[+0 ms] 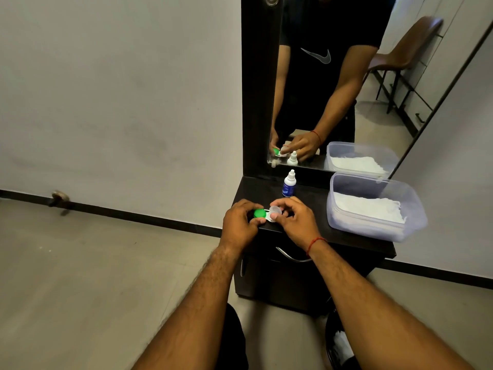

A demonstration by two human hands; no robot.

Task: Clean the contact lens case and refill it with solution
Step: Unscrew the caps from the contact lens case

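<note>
Clear plastic tub (416, 209) sits at the right edge of the dark cabinet top (306, 192), holds a folded white cloth (370, 210), no lid on it. Tub overhangs toward the front-right corner a bit.

Small white solution bottle (289, 183) stands upright near the back edge, cap on, blue label, just left of the tub and apart from it. Liquid level not readable.

Contact lens case (267, 215) is at the front-left part of the top, held between both hands. Can't tell if it's resting on the surface or lifted slightly. Green cap (258, 213) is on the left well; the right side shows a clear/white round cap (275, 209). Can't tell if either well has anything in it.

Left hand (240, 225): fingers curled, thumb and fingertips pinching the green-cap end. Right hand (294, 222): fingers curled, thumb and index gripping the clear cap; red thread (316, 243) on the wrist.

Mirror (346, 84) behind the back edge reflects hands, bottle and tub. Hands block most of the case body. Drawer handle (290, 256) is below the front edge.
</note>
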